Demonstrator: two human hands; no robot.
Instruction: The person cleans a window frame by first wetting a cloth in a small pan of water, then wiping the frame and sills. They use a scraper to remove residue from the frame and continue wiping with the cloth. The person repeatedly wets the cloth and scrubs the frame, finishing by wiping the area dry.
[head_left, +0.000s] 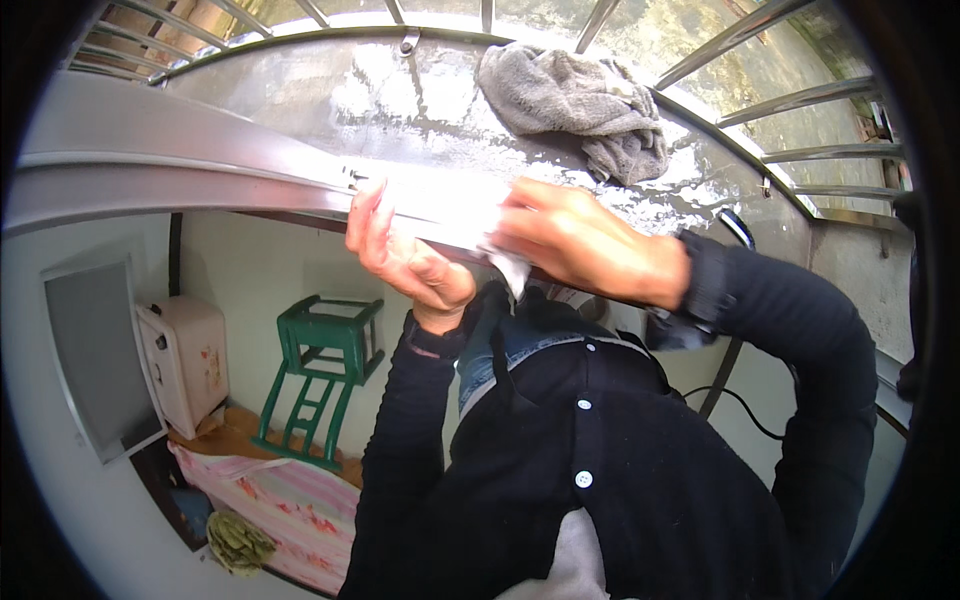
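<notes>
My left hand (409, 262) is at the near edge of the bright window frame (262, 176), palm up with its fingers curled against the edge; whether it grips the frame is unclear. My right hand (592, 244), blurred, presses on the same frame just to the right, with a whitish cloth (512, 271) bunched under its fingers and a corner hanging down. Glare hides the frame's surface between the hands. Beyond them a crumpled grey towel (570, 97) lies on the wet metal ledge (300, 90).
Metal bars (780, 105) border the ledge. Below on the left are a green stool (319, 337) lying tilted, a pale box-shaped case (191, 360), a pink striped cloth (292, 502) and a bunched green cloth (238, 541). A black cable (739, 405) hangs at the right.
</notes>
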